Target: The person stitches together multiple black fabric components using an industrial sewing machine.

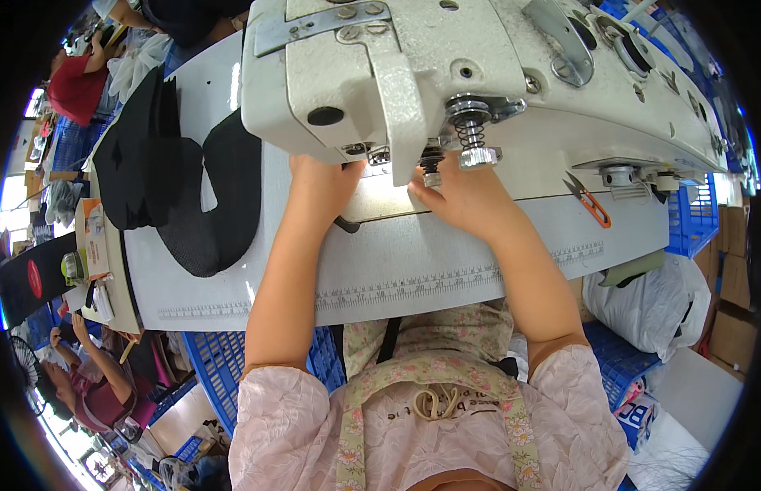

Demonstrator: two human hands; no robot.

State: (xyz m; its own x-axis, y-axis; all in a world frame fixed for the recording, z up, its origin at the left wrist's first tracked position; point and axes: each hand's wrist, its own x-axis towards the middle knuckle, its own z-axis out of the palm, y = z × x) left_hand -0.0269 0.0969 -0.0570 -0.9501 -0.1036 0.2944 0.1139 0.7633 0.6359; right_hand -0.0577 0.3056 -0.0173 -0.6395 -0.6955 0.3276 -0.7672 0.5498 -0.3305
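Observation:
A cream industrial sewing machine head (478, 65) fills the upper middle. My left hand (321, 190) reaches under its left end, fingers hidden beneath the machine, next to a small black piece (346, 224) on the white table (413, 262). My right hand (462, 196) lies flat by the needle bar (431, 168), its fingertips under the machine in the lit area. Whatever lies under the needle is hidden by the machine head.
Black fabric pieces (184, 188) are piled on the table's left. Orange-handled snips (591, 204) lie at the right. A ruler strip (413, 286) runs along the table's front edge. Blue crates (208, 360) stand below, with a white bag (650, 303) at the right. Other people work at the left.

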